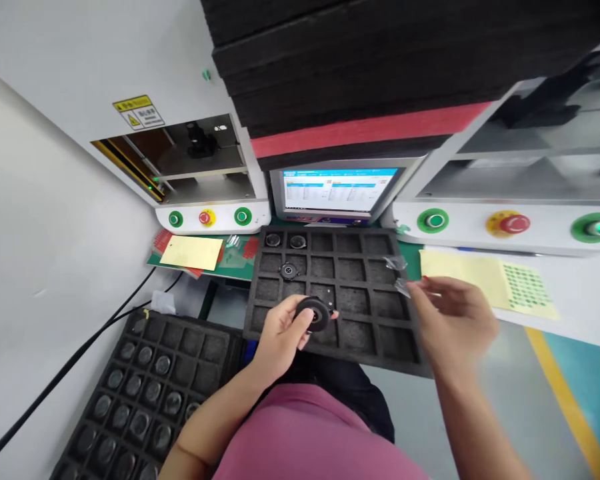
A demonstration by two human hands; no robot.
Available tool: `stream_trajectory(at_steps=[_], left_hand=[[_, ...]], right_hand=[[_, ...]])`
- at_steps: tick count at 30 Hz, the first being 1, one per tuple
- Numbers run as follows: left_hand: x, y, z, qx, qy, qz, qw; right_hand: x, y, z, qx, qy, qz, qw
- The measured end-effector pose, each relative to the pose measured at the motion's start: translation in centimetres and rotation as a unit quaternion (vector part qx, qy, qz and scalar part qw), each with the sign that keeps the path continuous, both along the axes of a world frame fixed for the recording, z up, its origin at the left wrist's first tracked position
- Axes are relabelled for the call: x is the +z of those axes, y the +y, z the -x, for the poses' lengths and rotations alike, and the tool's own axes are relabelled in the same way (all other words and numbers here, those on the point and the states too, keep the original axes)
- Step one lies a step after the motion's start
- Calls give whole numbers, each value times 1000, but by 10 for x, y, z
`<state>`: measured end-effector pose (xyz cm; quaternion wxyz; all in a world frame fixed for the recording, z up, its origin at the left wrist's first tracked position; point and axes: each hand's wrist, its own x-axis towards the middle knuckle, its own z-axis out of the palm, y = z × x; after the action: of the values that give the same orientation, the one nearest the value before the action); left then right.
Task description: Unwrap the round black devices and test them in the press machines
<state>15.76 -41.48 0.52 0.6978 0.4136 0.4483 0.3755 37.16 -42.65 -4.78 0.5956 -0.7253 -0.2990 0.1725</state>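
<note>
My left hand (280, 337) grips a round black smartwatch body (321, 316), with the thumb lying across its face. It is held above the near-middle part of a black foam tray (337, 283). My right hand (455, 321), at the tray's right edge, pinches a small piece of clear film (403, 287) between thumb and finger. Another clear film (395, 263) lies just beyond it on the tray's edge. In the tray's left cells sit a few round watch parts, among them one (289, 271) with a ring-marked centre.
A lower foam tray (190, 340) at the left holds several round parts. Behind the work stand a monitor (337, 190) and machines with red stop buttons (515, 223) and green buttons. Stacked black foam (355, 73) overhangs the monitor. Yellow sheets (193, 253) lie left and right.
</note>
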Motion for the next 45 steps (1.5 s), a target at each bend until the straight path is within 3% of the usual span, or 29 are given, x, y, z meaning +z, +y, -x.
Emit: stream_trajectory(at_steps=[2,6,8,12,16,19,25,28,32,36,38,42,45], left_hand=[[3,-3,0,11,-30,-15,999],[8,-6,2,12,-92,-26,995],[10,-7,5,20,-86,-42,995],[10,-10,10,41,-31,-94,994],[5,-14,10,43,-84,-98,991],[3,-18,11,-8,-97,-102,990],[11,-19,29,-188,-74,-163,966],[11,-17,33,-223,-74,-180,955],[5,-14,28,-192,-134,-202,951],[2,-16,24,-127,-151,-200,960],[6,-17,23,-104,-117,-198,968],[16,-18,23,-67,-21,-204,976],[20,-19,22,-50,-3,-232,971]], right_hand=[[26,-15,27,40,19,-23,999],[57,-33,66,219,112,-97,964],[61,-34,74,255,148,-109,949],[56,-30,80,256,195,-123,939],[52,-26,87,255,221,-167,926],[51,-25,90,291,247,-175,908],[53,-23,80,306,281,-177,892],[55,-22,75,318,297,-168,884],[60,-23,77,320,299,-147,887],[69,-34,82,241,240,-138,930],[74,-41,82,232,235,-130,935],[83,-51,74,333,292,-83,893],[85,-53,71,369,325,-61,868]])
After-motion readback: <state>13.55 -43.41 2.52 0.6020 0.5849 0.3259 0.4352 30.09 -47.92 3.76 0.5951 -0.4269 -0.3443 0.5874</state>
